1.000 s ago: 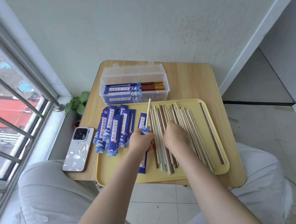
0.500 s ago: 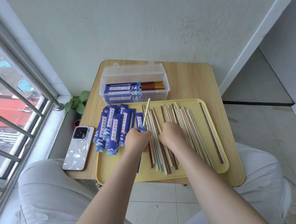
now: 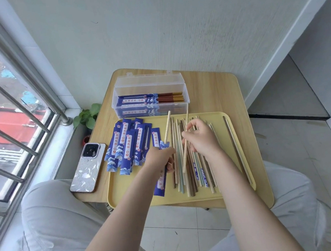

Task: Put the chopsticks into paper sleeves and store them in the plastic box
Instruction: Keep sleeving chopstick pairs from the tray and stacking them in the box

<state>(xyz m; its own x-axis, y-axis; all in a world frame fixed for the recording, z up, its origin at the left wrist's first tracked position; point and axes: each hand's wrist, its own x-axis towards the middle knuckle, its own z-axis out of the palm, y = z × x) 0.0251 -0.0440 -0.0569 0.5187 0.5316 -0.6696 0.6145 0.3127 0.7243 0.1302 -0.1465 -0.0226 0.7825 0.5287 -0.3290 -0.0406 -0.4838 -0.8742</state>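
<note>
Working from the left, we leave the spare paper sleeves [image 3: 129,144] fanned on the yellow tray [image 3: 130,190], in reach; our left hand [image 3: 159,155] grips one blue sleeve [image 3: 160,182] with a pale chopstick [image 3: 167,127] already seated and poking out the top. Our right hand [image 3: 199,137] pinches its mate [image 3: 185,147], lifted off the loose chopsticks [image 3: 193,169]. We should line its tip with the sleeve mouth, slide it beside the first, then lay the pair in the plastic box [image 3: 150,98] behind the tray

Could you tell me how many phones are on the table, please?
1. The phone lies camera-side up on the wooden table's left edge, beside the yellow tray, near the window. None looks hidden.
</note>
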